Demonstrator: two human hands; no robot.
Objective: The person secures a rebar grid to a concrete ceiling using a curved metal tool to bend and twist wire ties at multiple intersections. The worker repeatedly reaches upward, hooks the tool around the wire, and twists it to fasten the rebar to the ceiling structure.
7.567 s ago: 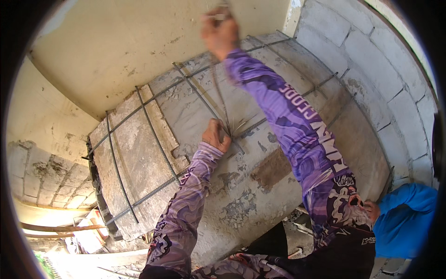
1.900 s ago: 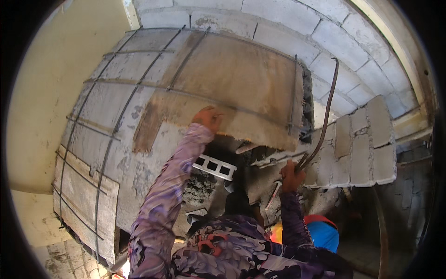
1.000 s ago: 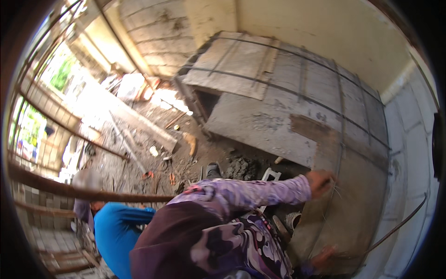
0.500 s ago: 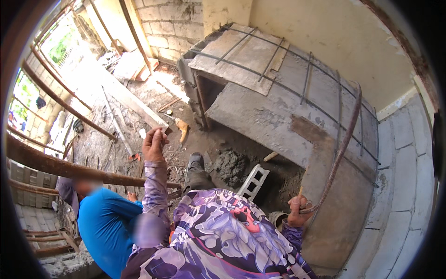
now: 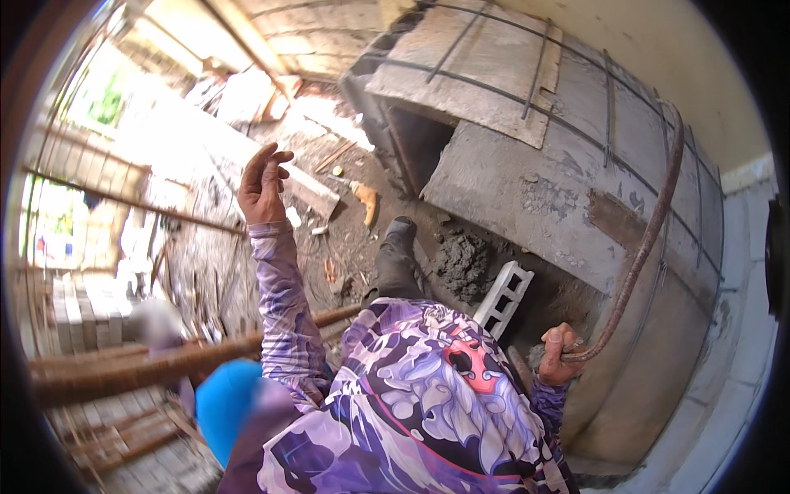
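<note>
- My L grip [image 5: 263, 186] was raised, loosely spread, abv the floor [image 5: 346, 247].
- My R grip [image 5: 559, 354] was clenched rnd one end of a curved brown bar [image 5: 649, 243], arching up past the slab [image 5: 527, 193].
- Hollow blk [image 5: 505, 301] was nr the mortar heap [image 5: 462, 265].

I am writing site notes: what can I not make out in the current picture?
Head view:
Left hand: too blurred to tell if something thin is held.
Bent rod: gripped part hidden by the right hand.
Blue shirt: partly covered by the purple sleeve.
Space under the slab: lost in shadow.
</note>
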